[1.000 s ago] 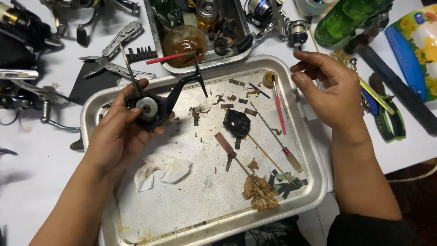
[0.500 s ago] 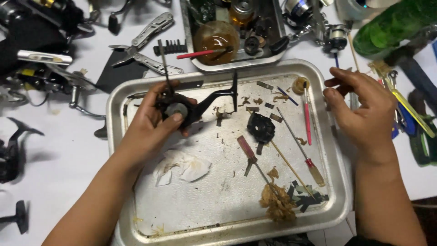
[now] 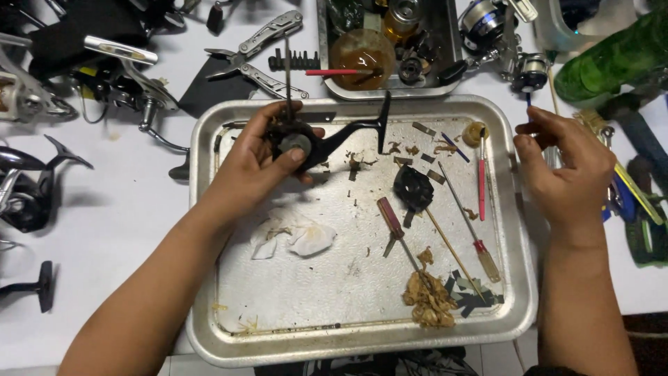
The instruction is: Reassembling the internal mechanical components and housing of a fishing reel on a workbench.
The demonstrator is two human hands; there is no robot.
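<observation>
The left hand is wrapped around a black, greasy fishing-reel body with a pale round hub, the thumb pressed against the hub's lower edge and the other fingers curled over the top, so the fingers are clamped on it. It is held just above the far left part of the dented silver metal tray. A long black arm runs out of the reel body away from the fingers, rightward and slightly up toward the tray's far rim; that is its long axis. A thin dark rod stands up from it toward the far side.

The right hand hovers past the tray's right rim, well apart from the reel body, fingers loosely curled together near a small blue-tipped tool; whether they pinch it I cannot tell. The left hand is plainly the nearer one.

Between the two hands, on the tray floor, lie a small black round reel part, a red-handled screwdriver, a slim red pen-like tool and, below the left fingers, a crumpled white tissue.
</observation>
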